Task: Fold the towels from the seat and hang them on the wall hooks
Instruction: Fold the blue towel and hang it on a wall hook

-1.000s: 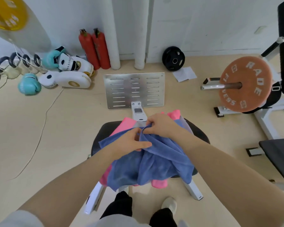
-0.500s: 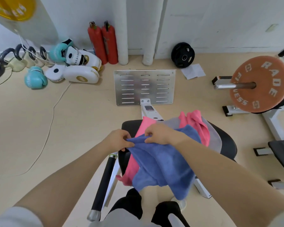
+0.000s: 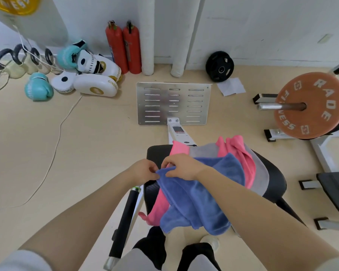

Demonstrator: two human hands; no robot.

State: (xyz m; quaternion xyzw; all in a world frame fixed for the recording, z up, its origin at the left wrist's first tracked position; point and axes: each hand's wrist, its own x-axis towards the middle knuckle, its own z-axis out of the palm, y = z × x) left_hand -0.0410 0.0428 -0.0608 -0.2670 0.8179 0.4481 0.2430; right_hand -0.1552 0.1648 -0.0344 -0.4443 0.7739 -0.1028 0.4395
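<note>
- hands meet at one corner of the blue towel [image 3: 196, 194]: the left hand [image 3: 143, 171] pinches its edge between thumb and fingertips, and the right hand [image 3: 181, 166] grips the same edge just beside it, fingers curled over the cloth
- blue towel lies on top of the heap on the black seat [image 3: 276, 178], its lower part hanging over the near edge toward the person's legs
- pink towel [image 3: 237, 153] and grey towel [image 3: 260, 173] sit under it, touching it along most of its length
- risk one: lifting from a single corner may drag the pink towel along, since its lower end already dangles off the seat; it could slide to the floor
- risk two: with both hands so close together the cloth stays bunched, so any fold begun now would likely come out crooked; the hands probably need to part along the edge first
- risk three: the hanging blue end could snag on the black bar [image 3: 125, 222] beside the seat
- wall hooks are not in view, so how far the carry is cannot be told
</note>
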